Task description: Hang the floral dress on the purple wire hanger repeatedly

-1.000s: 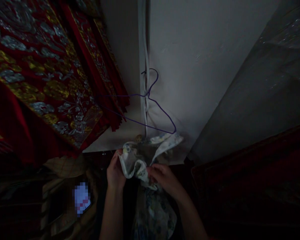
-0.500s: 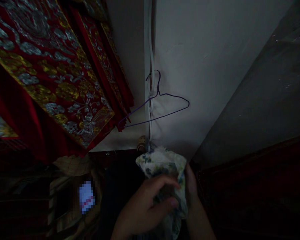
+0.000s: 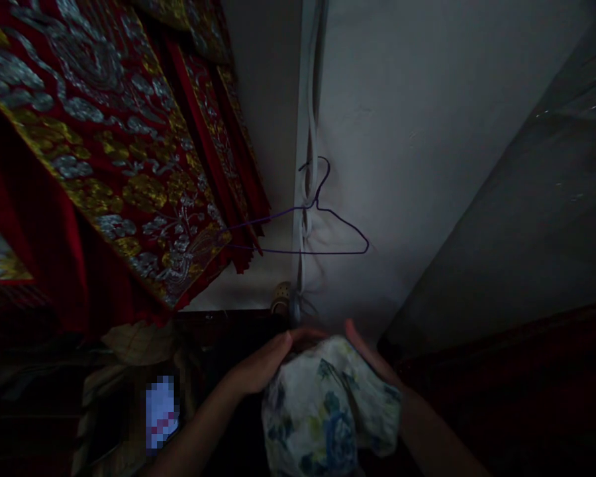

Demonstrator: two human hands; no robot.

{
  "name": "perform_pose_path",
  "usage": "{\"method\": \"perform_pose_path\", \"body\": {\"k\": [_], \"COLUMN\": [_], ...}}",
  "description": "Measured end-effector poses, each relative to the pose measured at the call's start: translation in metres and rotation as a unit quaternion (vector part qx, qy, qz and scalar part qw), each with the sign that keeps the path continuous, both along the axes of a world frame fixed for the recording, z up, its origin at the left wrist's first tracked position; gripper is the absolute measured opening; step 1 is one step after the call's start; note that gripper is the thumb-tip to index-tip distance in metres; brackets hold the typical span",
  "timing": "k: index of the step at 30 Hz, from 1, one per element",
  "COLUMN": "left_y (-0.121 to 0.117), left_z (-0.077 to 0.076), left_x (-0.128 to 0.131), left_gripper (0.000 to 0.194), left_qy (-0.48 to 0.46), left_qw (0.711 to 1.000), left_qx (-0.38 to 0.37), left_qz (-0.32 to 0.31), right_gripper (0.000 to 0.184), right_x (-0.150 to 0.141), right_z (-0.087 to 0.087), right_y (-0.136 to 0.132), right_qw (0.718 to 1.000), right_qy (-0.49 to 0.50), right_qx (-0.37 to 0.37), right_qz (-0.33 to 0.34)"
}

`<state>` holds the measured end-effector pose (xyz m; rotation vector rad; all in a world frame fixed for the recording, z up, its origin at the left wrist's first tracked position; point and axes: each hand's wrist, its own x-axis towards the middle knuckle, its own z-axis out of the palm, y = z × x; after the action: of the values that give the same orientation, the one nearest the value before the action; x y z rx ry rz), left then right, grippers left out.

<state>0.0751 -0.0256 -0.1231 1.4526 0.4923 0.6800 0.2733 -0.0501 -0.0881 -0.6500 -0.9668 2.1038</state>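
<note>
A white cloth garment with blue and yellow flowers is bunched up low in front of me, held between my hands. My left hand curves round its upper left side, its fingertips partly behind the cloth. On the upper right, my right hand presses against the fabric with one digit pointing up; its other fingers are hidden. Above the cloth, a thin purple hanger hangs bare from a looped white cord, touched by neither hand.
Red fabric with gold and silver embroidery hangs at the left. A pale wall stands behind the hanger. A clog-style shoe shows below the cord. A blurred-out lit screen lies lower left. Clear plastic sheeting covers the right side.
The garment, first spread by its edge between both hands, is now gathered into a bundle nearer me. The hanger has swung and turned on the cord. The view has shifted slightly.
</note>
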Motion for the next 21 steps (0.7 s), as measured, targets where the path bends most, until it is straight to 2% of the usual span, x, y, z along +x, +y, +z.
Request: {"method": "perform_pose_path", "body": {"k": [2, 5, 6, 8, 9, 10, 11, 13, 15, 16, 17, 18, 20, 21], "left_y": [-0.004, -0.013, -0.016, -0.019, -0.019, -0.017, -0.013, -0.001, 0.014, 0.021, 0.026, 0.030, 0.032, 0.030], "left_z": [-0.008, -0.007, -0.006, -0.003, -0.003, -0.003, -0.003, -0.001, 0.005, 0.011, 0.017, 0.024, 0.039, 0.045], "left_x": [0.000, 0.008, 0.011, 0.015, 0.015, 0.013, 0.008, -0.007, -0.025, -0.034, -0.042, -0.049, -0.057, -0.058], "left_gripper": [0.079, 0.077, 0.081, 0.093, 0.099, 0.101, 0.099, 0.086, 0.066, 0.057, 0.050, 0.046, 0.045, 0.045], "left_qy": [-0.016, -0.037, -0.034, -0.008, 0.014, 0.042, 0.077, 0.163, 0.253, 0.289, 0.314, 0.327, 0.323, 0.312], "left_qw": [1.000, 0.999, 0.999, 0.998, 0.997, 0.993, 0.986, 0.961, 0.924, 0.904, 0.887, 0.874, 0.868, 0.871], "left_qx": [-0.006, 0.011, 0.018, 0.051, 0.079, 0.114, 0.149, 0.213, 0.270, 0.293, 0.308, 0.315, 0.311, 0.301], "left_qz": [-0.011, -0.018, -0.027, -0.028, -0.016, 0.002, 0.021, 0.059, 0.092, 0.116, 0.143, 0.170, 0.215, 0.230], "right_gripper": [0.074, 0.063, 0.057, 0.040, 0.030, 0.020, 0.016, 0.016, 0.014, 0.017, 0.024, 0.033, 0.044, 0.045], "right_x": [0.005, 0.011, 0.014, 0.021, 0.026, 0.032, 0.040, 0.055, 0.066, 0.068, 0.067, 0.062, 0.045, 0.035], "right_z": [0.000, 0.004, 0.009, 0.026, 0.038, 0.053, 0.067, 0.095, 0.111, 0.113, 0.109, 0.100, 0.070, 0.052], "right_y": [-0.006, -0.014, -0.015, -0.014, -0.012, -0.010, -0.006, 0.005, 0.023, 0.035, 0.048, 0.063, 0.092, 0.106], "right_qw": [0.998, 0.978, 0.963, 0.914, 0.883, 0.857, 0.834, 0.789, 0.751, 0.748, 0.760, 0.785, 0.850, 0.873], "right_qy": [-0.054, -0.168, -0.205, -0.273, -0.310, -0.350, -0.393, -0.462, -0.469, -0.450, -0.421, -0.385, -0.311, -0.290], "right_qx": [-0.023, -0.017, 0.010, 0.097, 0.155, 0.219, 0.284, 0.397, 0.442, 0.432, 0.404, 0.363, 0.286, 0.264], "right_qz": [0.034, 0.122, 0.173, 0.284, 0.315, 0.309, 0.264, 0.079, -0.142, -0.227, -0.288, -0.322, -0.315, -0.289]}}
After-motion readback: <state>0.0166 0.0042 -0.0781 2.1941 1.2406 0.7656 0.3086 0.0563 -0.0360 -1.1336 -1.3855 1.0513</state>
